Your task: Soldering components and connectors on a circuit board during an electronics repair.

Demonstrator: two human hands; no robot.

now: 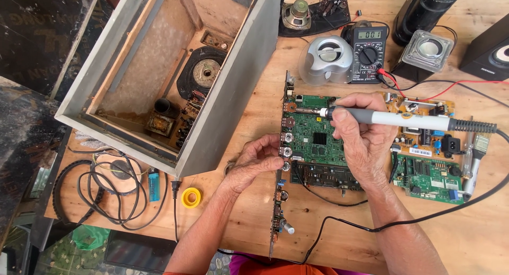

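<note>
Our right hand [358, 134] has a closed grip on a grey-handled soldering iron [403, 118], tip over the green circuit board [313, 134] on the wooden desk [238, 211]. Our left hand [257, 161] pinches the board's connector edge, beside an open grey wooden speaker box [233, 100].

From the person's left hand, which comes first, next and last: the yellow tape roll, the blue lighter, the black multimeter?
From the left hand:
1. Yellow tape roll, lower left on the table.
2. Blue lighter, farther left beside the black cables.
3. Black multimeter, far up right at the back.

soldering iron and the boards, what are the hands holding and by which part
The right hand holds the soldering iron by its grey handle, near the tip end. The left hand pinches the left edge of the green circuit board.
</note>
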